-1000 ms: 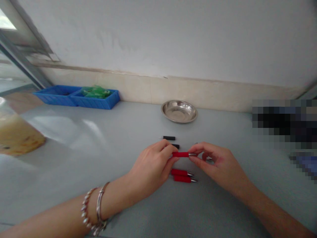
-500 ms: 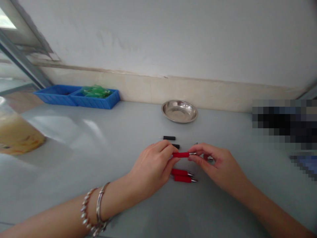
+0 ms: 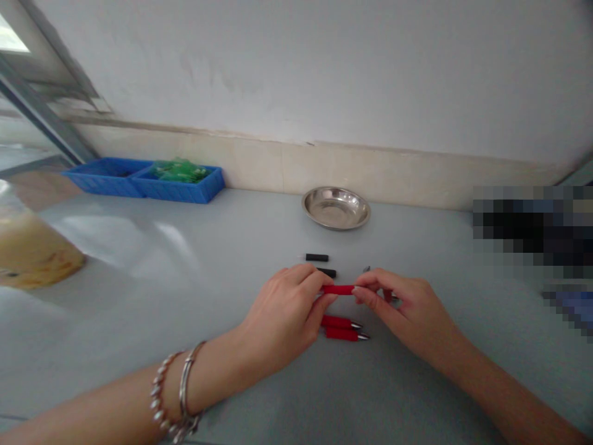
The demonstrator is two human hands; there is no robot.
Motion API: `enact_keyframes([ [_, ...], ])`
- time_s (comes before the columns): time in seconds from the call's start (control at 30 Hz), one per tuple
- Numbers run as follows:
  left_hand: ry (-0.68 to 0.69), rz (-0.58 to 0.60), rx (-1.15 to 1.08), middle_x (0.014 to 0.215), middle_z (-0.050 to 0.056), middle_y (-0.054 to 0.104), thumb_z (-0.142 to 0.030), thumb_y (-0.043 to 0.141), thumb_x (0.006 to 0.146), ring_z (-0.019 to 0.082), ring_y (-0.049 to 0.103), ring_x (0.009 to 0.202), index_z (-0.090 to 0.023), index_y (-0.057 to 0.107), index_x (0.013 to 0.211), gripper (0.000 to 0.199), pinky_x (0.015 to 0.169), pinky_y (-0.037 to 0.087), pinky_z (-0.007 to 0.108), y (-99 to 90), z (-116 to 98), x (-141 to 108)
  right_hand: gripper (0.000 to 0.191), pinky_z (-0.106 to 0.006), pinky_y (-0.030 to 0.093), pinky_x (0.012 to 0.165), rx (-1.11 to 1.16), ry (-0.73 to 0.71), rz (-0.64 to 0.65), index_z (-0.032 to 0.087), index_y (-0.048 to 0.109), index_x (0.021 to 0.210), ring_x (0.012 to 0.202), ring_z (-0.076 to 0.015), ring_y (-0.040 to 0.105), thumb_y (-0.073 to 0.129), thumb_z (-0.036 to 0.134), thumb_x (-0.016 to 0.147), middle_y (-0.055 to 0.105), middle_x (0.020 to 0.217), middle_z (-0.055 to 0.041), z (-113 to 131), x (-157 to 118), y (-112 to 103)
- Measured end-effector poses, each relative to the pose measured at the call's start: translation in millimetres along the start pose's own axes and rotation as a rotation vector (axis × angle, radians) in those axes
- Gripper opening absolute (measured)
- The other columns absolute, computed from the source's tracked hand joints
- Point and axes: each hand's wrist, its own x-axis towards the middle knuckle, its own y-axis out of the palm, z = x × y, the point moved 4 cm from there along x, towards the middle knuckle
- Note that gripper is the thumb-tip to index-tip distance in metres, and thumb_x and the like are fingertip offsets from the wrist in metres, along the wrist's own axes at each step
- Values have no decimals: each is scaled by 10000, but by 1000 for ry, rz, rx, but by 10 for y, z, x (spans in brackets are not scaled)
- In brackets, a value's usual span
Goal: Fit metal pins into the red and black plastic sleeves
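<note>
Between my two hands a short red pen barrel [image 3: 339,290] lies level above the table. Its left end is pinched in the thumb and fingers of my left hand [image 3: 290,306]. My right hand [image 3: 405,303] is closed on the right end, and its fingertips cover the silver tip. Just below lie two more red pen barrels, an upper one [image 3: 337,322] and a lower one [image 3: 343,334], with silver conical tips pointing right. Beyond my left hand are two black pen barrels [image 3: 317,258], the nearer partly hidden. Small silvery parts [image 3: 395,297] show behind my right fingers, mostly covered.
A round steel dish [image 3: 336,209] stands near the tiled wall base. At the back left, a blue two-part tray [image 3: 173,192] holds green plastic. A clear bag with yellowish contents [image 3: 39,253] is at the left edge. Blurred-out dark items lie far right.
My right fingertips have shifted slightly and now cover the silver tip that showed before. My left hand and the loose pen barrels stay in place.
</note>
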Motion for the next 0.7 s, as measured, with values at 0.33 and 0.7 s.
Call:
enact_keyframes([
  [0.33,21,-25,5,792,32,589,-217,426,874,141,545,707,-156,582,867,168,649,451,262,-1,-1,0,142,-233,455,587,151,83,4,211,640,845,686,-133,604,540,296,792,673,767,-9,-47,0,-2],
  [0.7,4,35,22,801,40,580,-217,414,874,152,549,728,-152,581,884,180,663,457,274,31,-3,-3,95,-225,449,586,184,102,-15,204,639,817,652,-117,570,563,215,762,652,733,2,-12,8,-7],
])
